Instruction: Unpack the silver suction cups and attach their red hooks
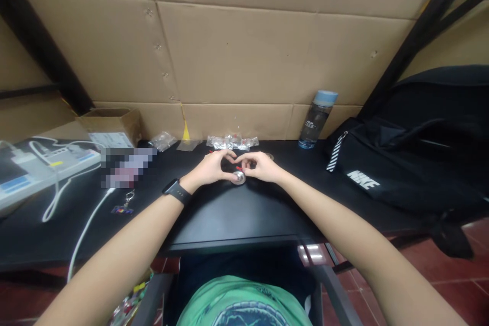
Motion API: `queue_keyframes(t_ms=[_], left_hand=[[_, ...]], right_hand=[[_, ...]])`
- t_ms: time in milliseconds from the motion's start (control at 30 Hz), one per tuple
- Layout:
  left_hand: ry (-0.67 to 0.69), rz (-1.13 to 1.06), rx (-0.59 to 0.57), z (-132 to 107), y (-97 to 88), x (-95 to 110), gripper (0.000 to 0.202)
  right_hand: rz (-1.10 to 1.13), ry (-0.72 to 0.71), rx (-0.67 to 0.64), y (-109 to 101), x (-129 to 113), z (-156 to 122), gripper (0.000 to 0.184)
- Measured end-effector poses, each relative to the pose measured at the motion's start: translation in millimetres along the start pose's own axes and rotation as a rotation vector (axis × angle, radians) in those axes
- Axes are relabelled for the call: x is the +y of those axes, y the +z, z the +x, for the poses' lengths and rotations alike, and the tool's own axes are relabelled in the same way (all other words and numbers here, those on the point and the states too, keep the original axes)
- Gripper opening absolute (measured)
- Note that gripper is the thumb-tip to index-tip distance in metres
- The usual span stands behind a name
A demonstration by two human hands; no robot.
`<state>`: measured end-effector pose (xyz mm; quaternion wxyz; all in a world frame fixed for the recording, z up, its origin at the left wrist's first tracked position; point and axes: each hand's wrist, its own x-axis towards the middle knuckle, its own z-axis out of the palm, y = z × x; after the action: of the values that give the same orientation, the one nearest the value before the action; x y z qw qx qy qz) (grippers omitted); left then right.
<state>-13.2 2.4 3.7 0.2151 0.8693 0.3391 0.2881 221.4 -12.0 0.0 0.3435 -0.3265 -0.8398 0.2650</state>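
Note:
Both my hands meet over the middle of the black table (229,214). My left hand (212,167), with a black watch on its wrist, curls its fingers round a small round silver metal part (239,178). My right hand (260,166) pinches a small red piece (239,168) just above that silver part. The fingertips of the two hands almost touch. What else lies between the fingers is too small to make out.
Clear plastic bags of small parts (232,141) lie at the back by the cardboard wall. A water bottle (317,119) stands at the right, next to a black bag (412,163). A power strip with white cable (46,163), a small cardboard box (110,125) and a keychain (124,206) are at the left.

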Motion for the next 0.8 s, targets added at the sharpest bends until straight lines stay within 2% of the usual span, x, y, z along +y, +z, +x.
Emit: queue_keyframes(t_ms=[100,200,300,467,800], left_hand=[[-0.004,0.189,-0.097,-0.8,-1.3,-3.4,0.081],[0.013,0.242,-0.153,-1.2,0.5,-5.4,0.073],[0.038,0.235,-0.163,-0.8,3.0,-5.3,0.059],[0.060,0.219,-0.166,0.5,4.0,-3.4,0.042],[0.045,0.254,-0.178,-0.4,1.8,-0.6,0.043]], right_hand=[[-0.101,0.015,-0.009,-2.9,2.5,0.1,0.039],[-0.146,0.051,-0.013,-3.7,4.2,0.9,0.039],[-0.166,0.060,-0.001,-4.1,3.7,1.5,0.036],[-0.144,0.063,-0.027,-8.3,-2.2,-0.4,0.014],[-0.131,0.076,-0.098,-6.4,-3.0,-2.7,0.014]])
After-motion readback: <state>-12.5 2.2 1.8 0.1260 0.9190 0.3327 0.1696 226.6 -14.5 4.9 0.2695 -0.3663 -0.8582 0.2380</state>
